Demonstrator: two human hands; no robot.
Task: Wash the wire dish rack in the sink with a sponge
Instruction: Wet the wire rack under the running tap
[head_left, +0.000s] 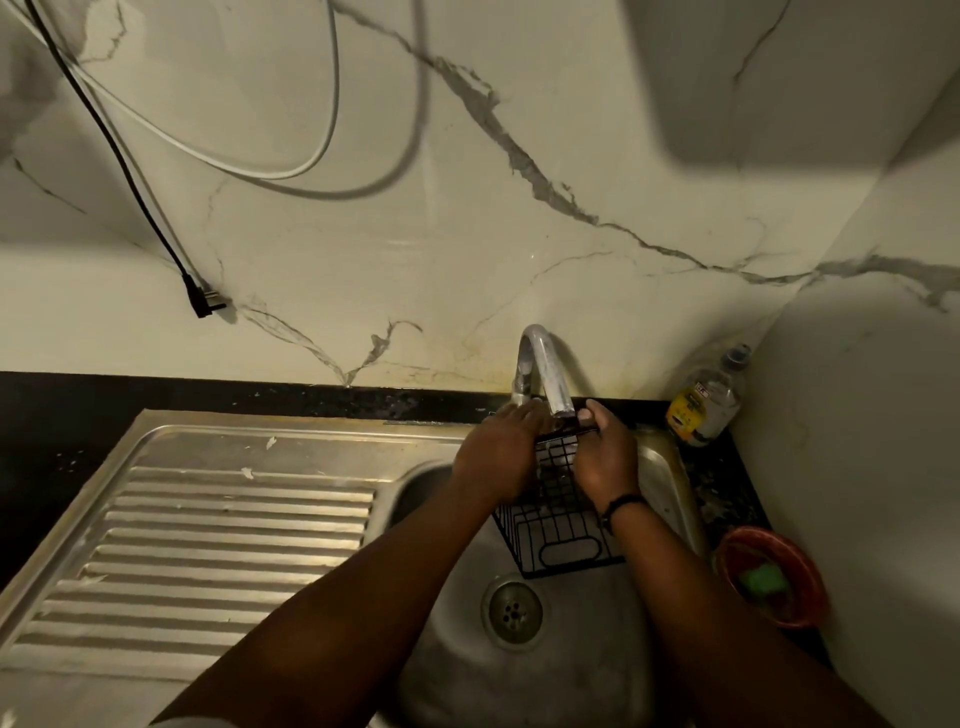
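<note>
A black wire dish rack (558, 530) is held tilted over the steel sink basin (524, 670), its far end up under the tap spout (545, 371). Water runs from the spout onto the rack's upper end. My left hand (496, 457) grips the rack's left side near the top. On the right side my right hand (605, 457) grips it, thumb over the top rim. A green sponge (762, 579) lies in a red bowl (802, 571) to the right of the sink, away from both hands.
A ribbed steel drainboard (208, 540) lies left of the basin. The drain (513, 613) sits below the rack. A clear bottle with a yellow label (706, 397) stands in the back right corner. A black plug (205, 301) and cables hang on the marble wall.
</note>
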